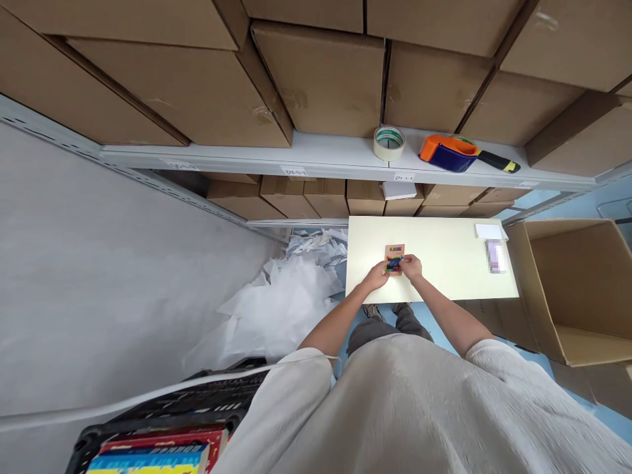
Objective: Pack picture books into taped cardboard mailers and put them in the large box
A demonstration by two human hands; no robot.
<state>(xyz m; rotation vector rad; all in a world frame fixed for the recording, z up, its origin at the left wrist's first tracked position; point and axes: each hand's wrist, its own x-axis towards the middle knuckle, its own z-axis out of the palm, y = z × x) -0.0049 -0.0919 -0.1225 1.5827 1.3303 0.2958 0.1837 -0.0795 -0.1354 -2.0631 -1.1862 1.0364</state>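
Observation:
Over the pale tabletop (444,263), a small orange-brown booklet (395,249) with dark lettering and a multicoloured band faces up. My left hand (378,275) grips its lower left edge, thumb on the front. Opposite, my right hand (411,266) pinches the right edge near the coloured band. The fingers behind the booklet are hidden, and I cannot tell whether it rests on the table. Toward the table's right end lie a white slip (488,231) and a purplish item (495,256) that is blurred out.
Above the table runs a grey shelf (237,157) loaded with cardboard boxes (320,82), a tape roll (390,143) and an orange-and-blue tape dispenser (448,153). An open carton (577,289) stands right. Crumpled white sheets (281,303) heap left; a black crate (162,421) holds books.

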